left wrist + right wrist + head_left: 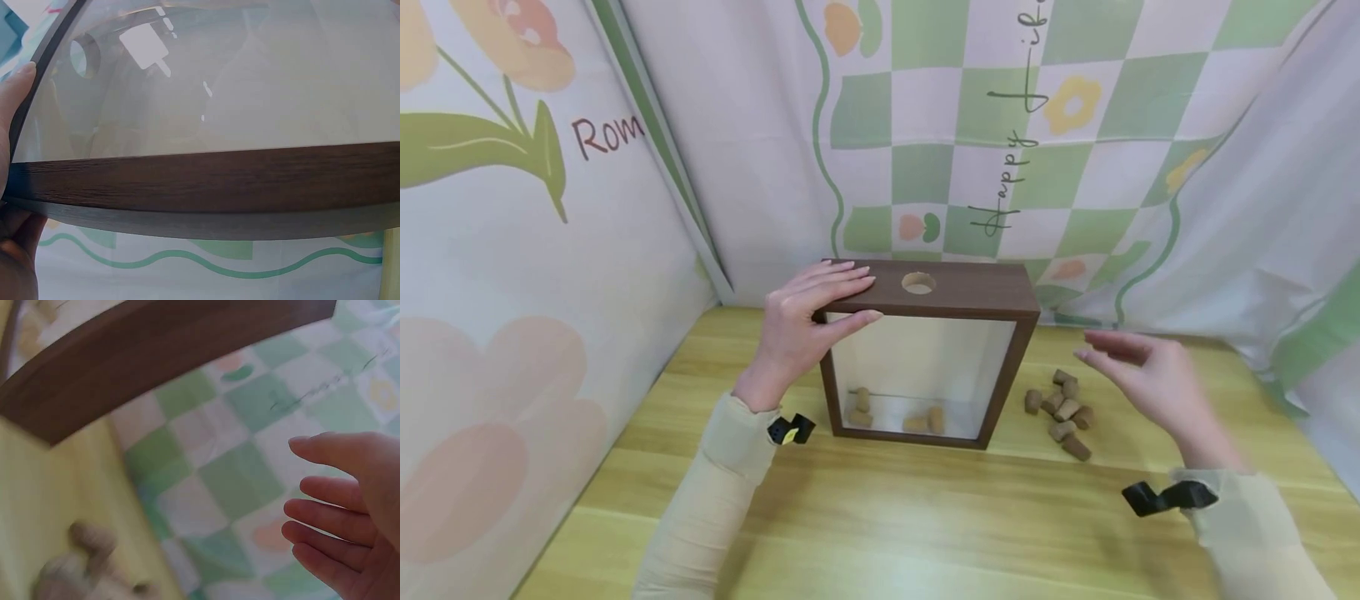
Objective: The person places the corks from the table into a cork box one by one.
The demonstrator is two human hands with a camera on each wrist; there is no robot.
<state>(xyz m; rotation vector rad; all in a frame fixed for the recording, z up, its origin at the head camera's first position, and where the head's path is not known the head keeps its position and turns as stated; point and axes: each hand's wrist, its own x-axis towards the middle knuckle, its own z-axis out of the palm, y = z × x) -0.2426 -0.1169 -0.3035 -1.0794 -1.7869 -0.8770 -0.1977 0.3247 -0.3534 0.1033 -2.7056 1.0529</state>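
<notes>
Wood-grain table (895, 521): left grip (801, 312) clasps box (977, 287) corner; right grip (1150, 387) loosely parted, empty, near plugs (1066, 409), likely cork: light, firm, hardly slippery; pinch one round its sides

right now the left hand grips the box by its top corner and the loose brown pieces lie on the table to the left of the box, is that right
Not quite: the loose brown pieces lie on the table to the right of the box, as the head view shows. The left hand does grip the box by its top corner.
</notes>
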